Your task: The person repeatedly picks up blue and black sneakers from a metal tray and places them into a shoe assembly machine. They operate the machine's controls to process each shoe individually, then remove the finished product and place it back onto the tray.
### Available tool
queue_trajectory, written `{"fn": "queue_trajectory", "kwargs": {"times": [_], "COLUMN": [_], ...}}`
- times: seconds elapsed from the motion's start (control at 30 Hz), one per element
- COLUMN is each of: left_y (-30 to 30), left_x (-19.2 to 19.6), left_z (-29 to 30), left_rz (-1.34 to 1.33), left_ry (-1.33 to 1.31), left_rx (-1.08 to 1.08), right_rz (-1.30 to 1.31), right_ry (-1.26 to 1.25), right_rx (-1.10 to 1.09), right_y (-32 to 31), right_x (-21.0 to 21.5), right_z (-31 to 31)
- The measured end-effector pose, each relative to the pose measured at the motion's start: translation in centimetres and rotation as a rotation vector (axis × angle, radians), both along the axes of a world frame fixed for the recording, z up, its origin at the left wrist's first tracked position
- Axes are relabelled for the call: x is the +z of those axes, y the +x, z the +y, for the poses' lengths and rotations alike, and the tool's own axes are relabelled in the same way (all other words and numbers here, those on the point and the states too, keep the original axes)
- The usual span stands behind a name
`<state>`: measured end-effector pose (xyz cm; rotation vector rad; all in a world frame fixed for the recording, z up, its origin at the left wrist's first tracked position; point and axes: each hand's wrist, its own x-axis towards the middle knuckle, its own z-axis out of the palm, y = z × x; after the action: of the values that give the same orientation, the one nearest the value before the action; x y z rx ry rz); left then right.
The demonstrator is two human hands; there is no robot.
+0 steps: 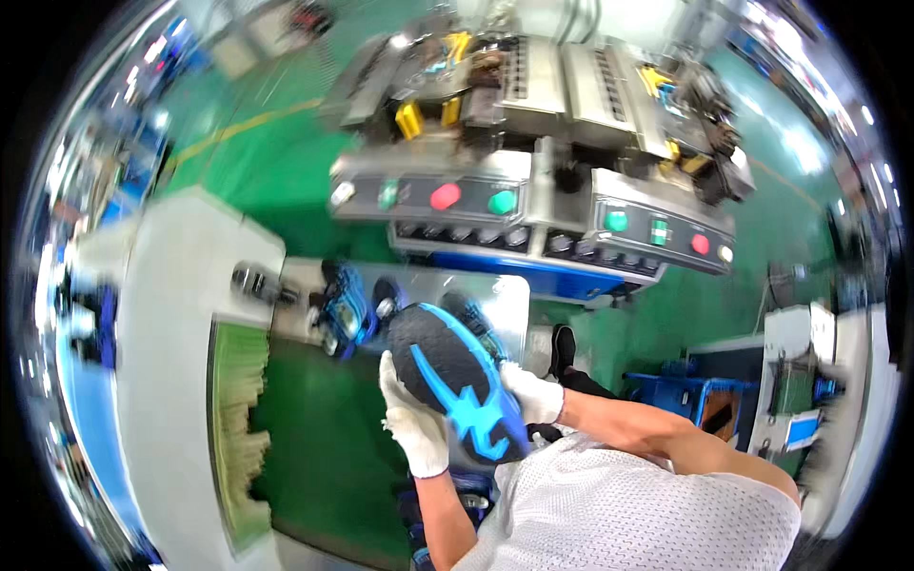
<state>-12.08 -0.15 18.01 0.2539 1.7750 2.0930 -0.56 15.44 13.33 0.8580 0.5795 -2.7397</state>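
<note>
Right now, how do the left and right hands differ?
The left hand is at the left side of the shoe; the right hand is at its right side. The left hand points mostly up the picture, the right hand more leftward. Both are white-gloved and hold the shoe.

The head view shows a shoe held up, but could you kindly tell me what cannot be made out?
Head view: far side of the held shoe, hidden by its sole.
Head view: fingertips of the right hand, hidden behind the shoe.
Head view: small fittings on the metal machine, blurred.
</note>
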Motion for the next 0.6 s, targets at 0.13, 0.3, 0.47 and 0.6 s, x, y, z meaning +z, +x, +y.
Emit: {"fn": "queue_trajectory", "kwargs": {"times": [0.13,0.3,0.47,0.6], "left_y": [0.8,5.8,9.6,10.2], "left_x": [3.4,9.3,13.0,11.6], "left_z": [12.3,28.2,42.1,50.7], "left_rz": [0.167,0.064,0.302,0.362], "left_ry": [0.043,0.024,0.025,-0.05], "left_rx": [-0.175,-0.417,-0.805,-0.796], "right_rz": [0.211,0.418,0.161,0.043], "right_ry": [0.145,0.194,0.539,0.569], "right_rx": [-0.172,-0.354,-0.752,-0.954], "right_y": [4.5,12.4,21.3,26.1], "right_x": [2.7,10.1,11.9,12.1], "right_z": [7.7,21.6,30.0,33.1]}}
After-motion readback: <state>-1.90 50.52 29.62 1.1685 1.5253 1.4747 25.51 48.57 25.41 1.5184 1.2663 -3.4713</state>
